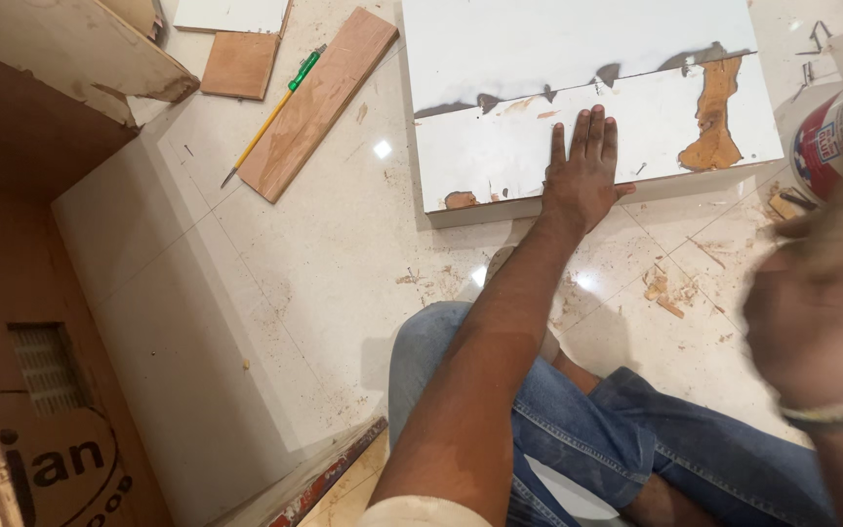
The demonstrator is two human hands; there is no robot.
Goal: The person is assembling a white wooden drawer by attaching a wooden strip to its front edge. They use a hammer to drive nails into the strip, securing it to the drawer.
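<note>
While the left hand (585,168) lies flat, fingers spread and grasping nothing, on the white laminated board (597,117), the right hand (807,322) is a blur near a red-and-white can (836,137); whether it grips anything cannot be told. The smooth rectangular board rests on the glossy tiled floor (343,254), far right, long axis running left to right, brown glue patches showing.

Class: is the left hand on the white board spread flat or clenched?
Spread flat: the left hand lies palm-down, fingers extended, on the white board.
</note>
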